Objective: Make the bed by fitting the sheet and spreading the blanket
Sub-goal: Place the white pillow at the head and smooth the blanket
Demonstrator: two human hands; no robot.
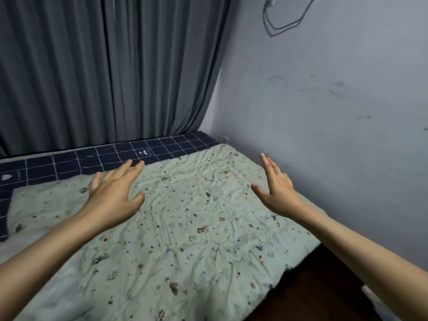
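Observation:
A pale green blanket (pixel 185 223) with small coloured specks lies spread and wrinkled over most of the bed. Under it, a dark navy sheet (pixel 76 163) with a white grid shows along the far edge and the left side. My left hand (pixel 113 193) is flat, palm down, fingers apart, over the blanket's far left part near its edge. My right hand (pixel 275 191) hovers above the blanket's right edge, fingers straight and thumb out, palm turned inward. Neither hand holds anything.
Grey curtains (pixel 104 77) hang behind the bed's far edge. A scuffed pale wall (pixel 335 112) runs along the right side, with a cable (pixel 282 22) hanging high up. Dark floor (pixel 308 290) shows at the lower right beside the bed.

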